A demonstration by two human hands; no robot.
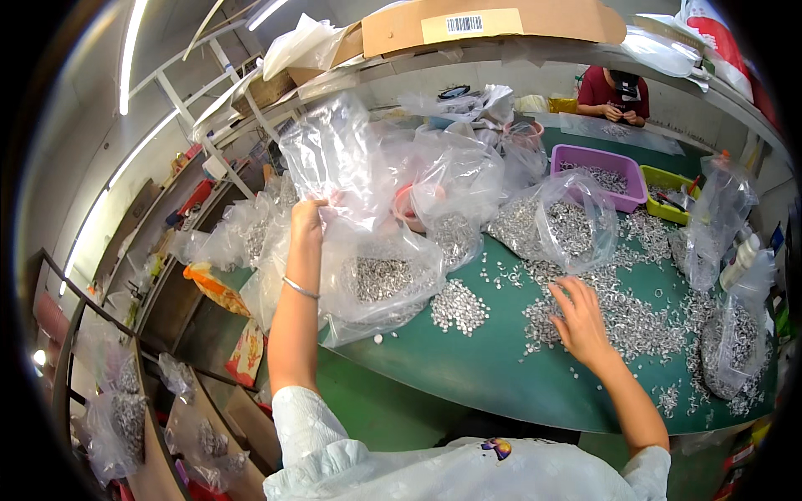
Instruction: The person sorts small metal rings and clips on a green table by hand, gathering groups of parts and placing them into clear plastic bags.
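Observation:
My left hand (309,217) is closed on a clear plastic bag (330,159), raised above the left side of the table. Below it, another clear bag (384,288) lies with small metal pieces inside. My right hand (582,321), fingers spread, hovers over or rests on a loose pile of small silvery metal parts (643,326); contact cannot be made out. Between the hands sits a small heap of round metal pieces (459,307). An open clear bag of metal parts (572,225) lies beyond my right hand.
A purple basket (628,203) and a green basket (668,216) of parts stand far right. Filled bags (735,342) line the right edge. A shelf with a cardboard box (535,21) spans above the green table (468,376). Another person (614,96) sits across.

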